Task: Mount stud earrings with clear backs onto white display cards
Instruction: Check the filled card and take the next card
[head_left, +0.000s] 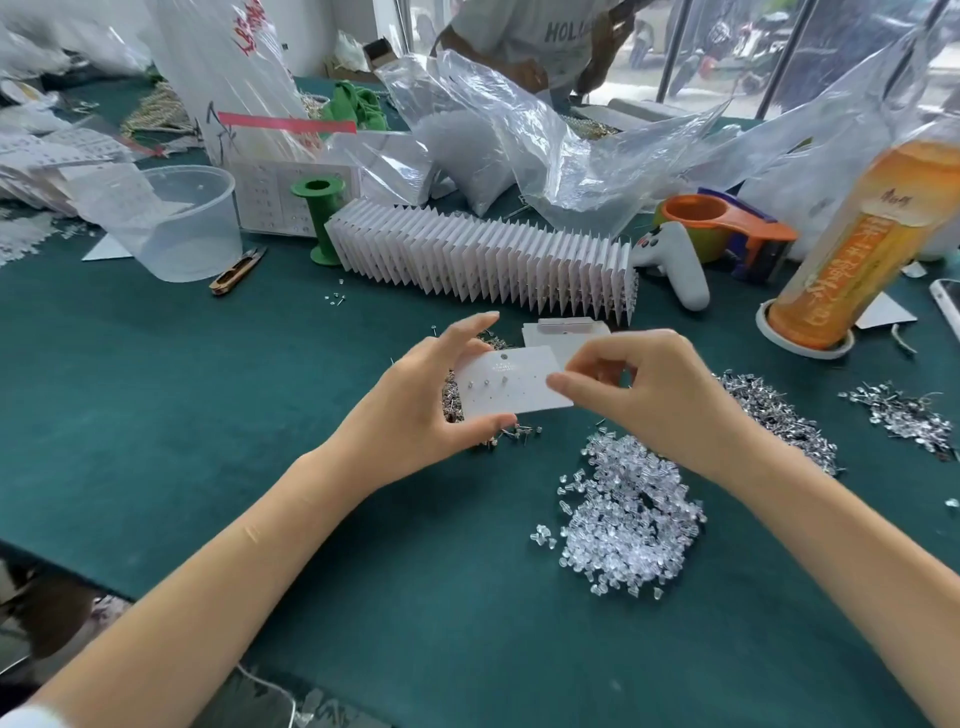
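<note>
The white card (511, 384) is held flat by its left edge in the left hand (431, 410), while its right edge is pinched by the right hand (639, 384), with the clear backs (631, 519) lying nearer the right hand.

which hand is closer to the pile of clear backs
Right. The right hand hovers just above and behind the pile of clear backs, pinching the card's right edge. The left hand grips the card's left side, farther off across the card.
</note>
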